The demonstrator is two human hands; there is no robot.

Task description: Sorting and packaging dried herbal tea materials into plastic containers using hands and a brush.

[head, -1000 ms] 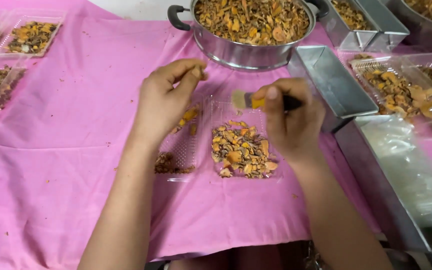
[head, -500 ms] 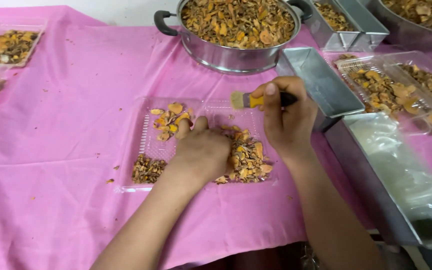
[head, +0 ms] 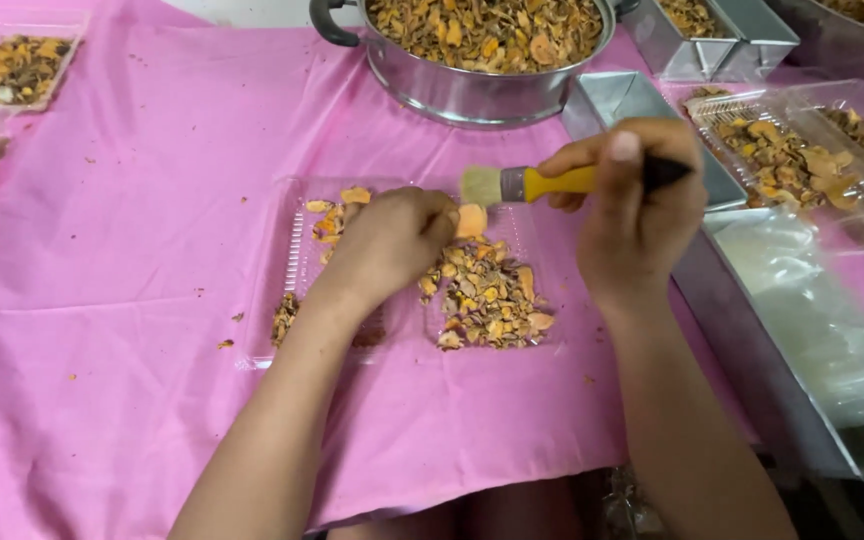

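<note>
The orange slice (head: 471, 220) sits pinched in my left hand (head: 392, 240) over the clear tray (head: 297, 270); my right hand (head: 637, 215) wraps the brush (head: 527, 184) beside it. Brushing looks barely begun, with many slices left.

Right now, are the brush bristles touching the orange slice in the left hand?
Cannot tell. In the head view the brush bristles sit right beside the orange slice pinched by the left hand, but no clear contact or gap shows.
</note>
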